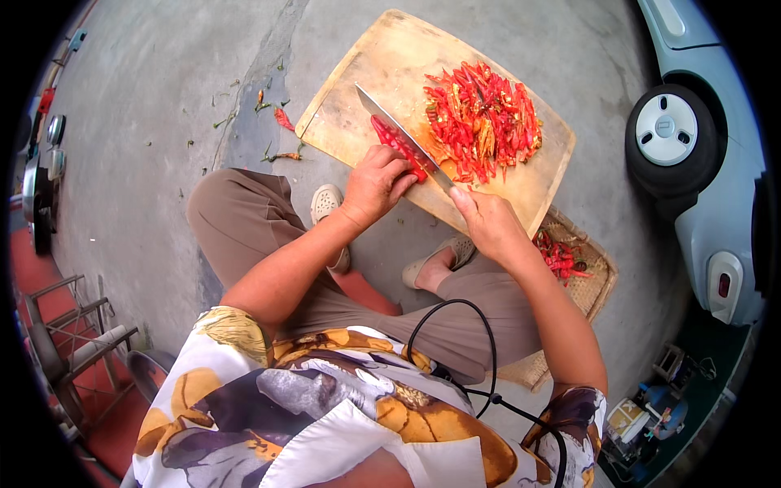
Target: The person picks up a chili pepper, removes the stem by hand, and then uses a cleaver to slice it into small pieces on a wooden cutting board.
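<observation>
A wooden cutting board lies before me, tilted in view. My right hand grips the handle of a kitchen knife, its blade pointing up and left across the board. The handle itself is hidden in my fist. Along the near side of the blade lies a bunch of red chili peppers, with my left hand pressing them down, fingers curled over their lower part. Beyond the knife, to the right, a heap of cut red chilies with pale seeds covers much of the board.
A woven basket with whole red chilies sits low right, partly under the board. Chili stems litter the concrete floor at left. A light-blue car stands at right, a metal frame at left. A black cord crosses my lap.
</observation>
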`<move>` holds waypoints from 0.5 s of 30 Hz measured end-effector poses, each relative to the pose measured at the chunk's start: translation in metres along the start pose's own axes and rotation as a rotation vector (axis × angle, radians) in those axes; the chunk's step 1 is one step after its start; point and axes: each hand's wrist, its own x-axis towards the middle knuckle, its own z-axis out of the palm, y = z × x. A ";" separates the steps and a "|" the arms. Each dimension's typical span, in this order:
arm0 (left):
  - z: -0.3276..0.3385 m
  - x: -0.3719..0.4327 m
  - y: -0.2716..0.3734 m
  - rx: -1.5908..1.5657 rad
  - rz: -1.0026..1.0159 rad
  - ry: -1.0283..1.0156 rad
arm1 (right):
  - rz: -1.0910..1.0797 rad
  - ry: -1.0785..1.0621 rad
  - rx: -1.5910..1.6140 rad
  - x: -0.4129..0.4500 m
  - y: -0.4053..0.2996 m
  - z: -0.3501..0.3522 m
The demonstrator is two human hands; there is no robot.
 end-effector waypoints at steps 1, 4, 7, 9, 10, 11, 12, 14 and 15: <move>0.002 0.002 0.002 -0.003 0.004 0.018 | 0.005 0.010 -0.001 0.009 -0.002 0.004; 0.003 0.005 0.003 0.000 0.010 0.054 | -0.108 0.121 -0.055 0.040 -0.014 0.020; -0.001 0.007 -0.004 0.010 0.002 0.042 | -0.135 0.130 -0.043 0.036 -0.017 0.018; -0.001 0.004 -0.004 0.010 -0.018 0.016 | -0.113 0.145 0.010 0.007 -0.005 0.012; 0.000 0.002 -0.003 0.009 -0.029 0.018 | -0.112 0.135 0.006 0.000 -0.001 0.007; 0.001 0.002 -0.002 0.001 -0.022 0.012 | -0.054 0.078 -0.012 -0.006 0.001 0.000; 0.000 0.003 0.000 -0.007 -0.011 0.003 | 0.004 0.025 -0.027 -0.010 0.001 -0.003; 0.004 0.000 0.000 -0.008 -0.001 0.010 | -0.094 0.059 -0.058 0.014 -0.016 0.008; 0.005 0.003 0.000 -0.013 0.011 0.036 | -0.199 0.098 -0.107 0.027 -0.026 0.009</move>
